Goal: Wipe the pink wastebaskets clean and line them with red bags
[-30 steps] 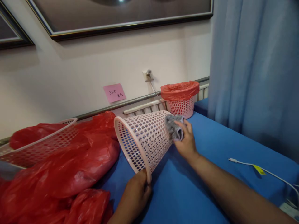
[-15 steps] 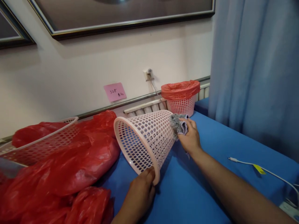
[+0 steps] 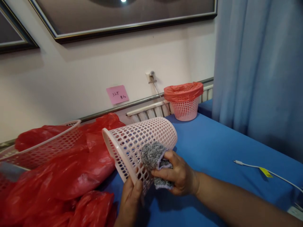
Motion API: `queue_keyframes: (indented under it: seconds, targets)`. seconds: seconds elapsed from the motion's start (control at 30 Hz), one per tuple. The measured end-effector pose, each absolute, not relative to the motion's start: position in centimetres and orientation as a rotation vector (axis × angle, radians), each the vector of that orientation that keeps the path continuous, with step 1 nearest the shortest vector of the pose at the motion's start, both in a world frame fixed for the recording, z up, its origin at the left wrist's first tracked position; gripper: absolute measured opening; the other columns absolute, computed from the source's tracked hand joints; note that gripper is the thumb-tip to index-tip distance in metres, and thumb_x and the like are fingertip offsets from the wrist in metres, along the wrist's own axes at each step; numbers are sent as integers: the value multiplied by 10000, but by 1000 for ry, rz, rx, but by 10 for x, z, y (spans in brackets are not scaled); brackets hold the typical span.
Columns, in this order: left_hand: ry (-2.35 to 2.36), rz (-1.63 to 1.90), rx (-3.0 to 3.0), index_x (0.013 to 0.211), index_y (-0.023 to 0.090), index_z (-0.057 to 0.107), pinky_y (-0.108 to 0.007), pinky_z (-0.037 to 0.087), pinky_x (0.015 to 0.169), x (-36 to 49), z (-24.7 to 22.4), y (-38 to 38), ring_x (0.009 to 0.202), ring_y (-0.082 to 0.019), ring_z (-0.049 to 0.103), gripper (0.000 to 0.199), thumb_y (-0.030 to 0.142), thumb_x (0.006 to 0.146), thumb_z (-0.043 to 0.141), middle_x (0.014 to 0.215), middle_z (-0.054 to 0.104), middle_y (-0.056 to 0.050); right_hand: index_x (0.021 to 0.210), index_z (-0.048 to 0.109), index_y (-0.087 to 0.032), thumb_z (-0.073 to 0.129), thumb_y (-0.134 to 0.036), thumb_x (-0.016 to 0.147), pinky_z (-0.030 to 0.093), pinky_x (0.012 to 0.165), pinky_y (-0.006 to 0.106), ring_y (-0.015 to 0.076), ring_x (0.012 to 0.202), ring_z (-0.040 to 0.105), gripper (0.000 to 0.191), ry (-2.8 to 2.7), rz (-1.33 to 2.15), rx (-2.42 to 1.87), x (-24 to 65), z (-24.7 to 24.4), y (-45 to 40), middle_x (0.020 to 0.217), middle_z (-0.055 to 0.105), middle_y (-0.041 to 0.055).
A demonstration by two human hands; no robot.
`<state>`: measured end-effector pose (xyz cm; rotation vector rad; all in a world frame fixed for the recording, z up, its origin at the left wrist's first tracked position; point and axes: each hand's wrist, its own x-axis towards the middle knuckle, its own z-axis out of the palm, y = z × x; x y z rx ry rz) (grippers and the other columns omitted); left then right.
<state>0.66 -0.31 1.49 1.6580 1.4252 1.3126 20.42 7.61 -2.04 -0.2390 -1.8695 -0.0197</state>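
A pale pink perforated basket (image 3: 151,130) lies tilted on its side above the blue surface (image 3: 208,151), its wide mouth toward the left. My left hand (image 3: 131,195) grips the near edge of its rim, thumb on the outer side. Bunched in my right hand (image 3: 177,173) is a grey cloth (image 3: 153,154) with pale purple edging, pressed against the basket's side near the rim. Some of the basket's holes are hidden behind the cloth.
Red plastic bags (image 3: 61,170) pile up at the left, beside and in another basket (image 3: 68,134). A red-lined pink basket (image 3: 186,110) stands at the back. A white cable (image 3: 251,165) lies right, near a blue curtain (image 3: 255,69).
My right hand has brought the cloth from the basket's base end toward its rim, nearer to me. The basket has turned and its mouth has shifted left, with my left hand still at the rim.
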Motion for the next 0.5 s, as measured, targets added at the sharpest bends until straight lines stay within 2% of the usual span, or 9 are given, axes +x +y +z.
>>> queue_keyframes:
  seconds: [0.1,0.17,0.3,0.4,0.43,0.5]
  targets:
    - [1407,1379,1684,1208,165,779,-465,617,1025,-4,13,-5,1120,-346,763,578,649,983,555,1192,810,-153,1335,643,-271,682,-191,788,598,996,453,298,1218,635,554,-1672,116,-536,203,-32,95,1402,502,129]
    - [1462,1353,1822,1181,158,795,-457,627,988,-9,8,-5,1118,-356,765,512,582,988,581,1164,819,-154,1316,628,-277,638,-125,757,560,1073,479,294,1254,631,579,-1460,256,-814,207,-39,116,1357,550,115]
    - [1481,1277,2083,1321,188,717,-456,639,960,-9,-6,-4,1101,-337,778,428,427,1005,555,1216,805,-145,1247,630,-256,616,-142,716,582,1031,494,271,1067,696,543,-1164,520,-1131,216,-43,150,1158,653,76]
    - [1524,1299,2197,1452,187,598,-469,636,978,-8,-13,-2,1130,-331,773,487,344,999,513,1260,786,-155,1303,603,-247,620,-165,750,586,1023,505,280,1080,704,560,-1188,510,-1027,214,-38,136,1170,679,88]
    - [1532,1282,2234,1449,183,595,-471,631,987,-9,-15,-2,1128,-329,774,484,320,994,500,1250,788,-156,1341,593,-257,635,-175,765,577,1043,508,292,1137,692,584,-1282,437,-907,210,-35,123,1211,672,96]
    - [1499,1250,2307,1308,193,684,-434,650,910,-11,-19,-3,1001,-309,795,393,300,975,505,1129,814,-135,1426,569,-298,696,-248,791,574,1055,493,314,1238,654,649,-1547,239,-561,201,-32,92,1327,622,109]
